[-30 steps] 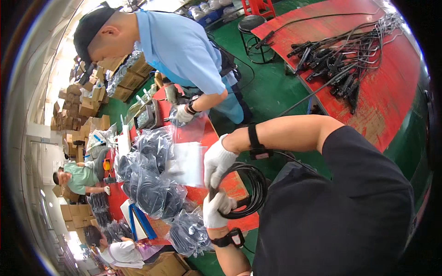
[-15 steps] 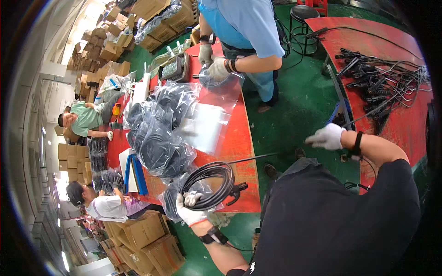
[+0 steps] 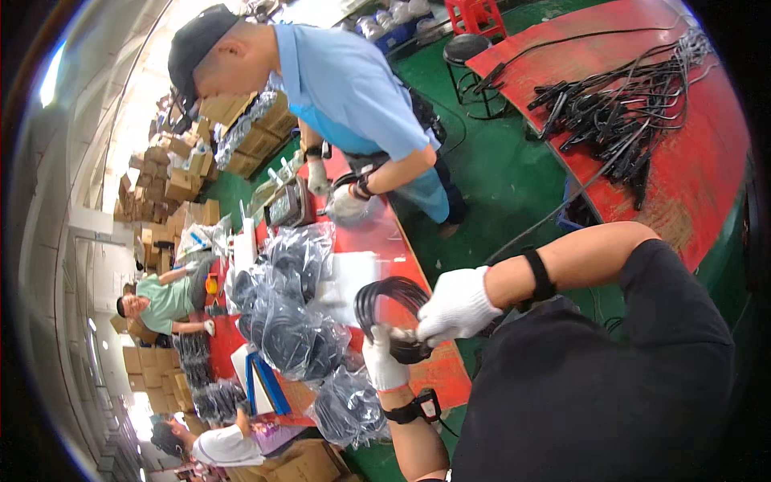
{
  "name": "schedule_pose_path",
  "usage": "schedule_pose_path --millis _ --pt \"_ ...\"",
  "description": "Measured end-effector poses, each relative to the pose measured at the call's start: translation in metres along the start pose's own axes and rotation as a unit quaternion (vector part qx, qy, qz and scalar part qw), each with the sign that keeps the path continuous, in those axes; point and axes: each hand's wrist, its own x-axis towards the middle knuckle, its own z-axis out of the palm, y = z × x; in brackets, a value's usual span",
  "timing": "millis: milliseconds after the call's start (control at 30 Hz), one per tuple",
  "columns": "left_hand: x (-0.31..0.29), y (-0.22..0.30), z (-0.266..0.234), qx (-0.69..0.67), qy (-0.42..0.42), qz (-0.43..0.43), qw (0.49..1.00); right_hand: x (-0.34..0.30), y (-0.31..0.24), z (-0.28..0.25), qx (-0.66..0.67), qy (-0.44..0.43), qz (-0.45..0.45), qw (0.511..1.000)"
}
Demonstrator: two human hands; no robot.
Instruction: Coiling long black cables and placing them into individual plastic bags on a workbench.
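Note:
A coil of black cable (image 3: 368, 299) is held upright in front of me at the red table's edge. My left hand (image 3: 385, 363), in a white glove, is closed around the lower part of the coil. My right hand (image 3: 456, 307), also gloved, is closed at the coil's right side, its fingertips touching the cable close to my left hand; its grip is partly hidden. A dark cable (image 3: 534, 227) runs from behind my right hand toward the right-hand table. Beside my left hand lies a bagged cable coil (image 3: 347, 407).
Several bagged coils (image 3: 293, 337) and clear plastic bags (image 3: 351, 277) cover part of the table (image 3: 391, 241). A co-worker in blue (image 3: 345, 88) handles a bag at its far end. Cables with black clamps (image 3: 614, 120) lie on the right-hand table (image 3: 683, 213). A stool (image 3: 468, 50) stands beyond.
My right hand has come in from the right to the coil. My left hand still holds the coil, now raised more upright. The view has shifted, showing more of the blue-shirted co-worker.

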Motion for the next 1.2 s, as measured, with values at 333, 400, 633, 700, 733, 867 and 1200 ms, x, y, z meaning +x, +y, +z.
schedule_pose_path --millis 333,400,633,700,733,867,1200 --pt "-0.01 0.016 0.045 -0.044 -0.172 -0.165 0.97 0.042 0.046 -0.052 -0.102 -0.036 -0.038 0.993" --pt "-0.016 0.024 0.045 -0.133 -0.151 -0.166 0.965 0.049 0.069 -0.042 -0.076 0.007 -0.079 0.994" --pt "-0.036 0.036 -0.051 -0.491 -0.068 -0.137 0.858 -0.087 0.191 0.013 -0.065 0.074 0.162 0.982" --pt "-0.039 0.032 -0.075 -0.511 -0.045 -0.119 0.85 -0.174 0.194 0.032 -0.059 0.11 0.255 0.959" --pt "-0.039 0.03 -0.076 -0.529 -0.047 -0.119 0.839 -0.21 0.184 0.039 -0.056 0.092 0.291 0.951" --pt "-0.032 0.021 -0.072 -0.454 0.04 -0.098 0.884 -0.265 0.111 0.068 -0.022 0.127 0.355 0.926" --pt "0.059 0.03 -0.062 -0.337 0.15 -0.034 0.929 -0.141 0.021 0.05 0.014 0.006 0.37 0.929"
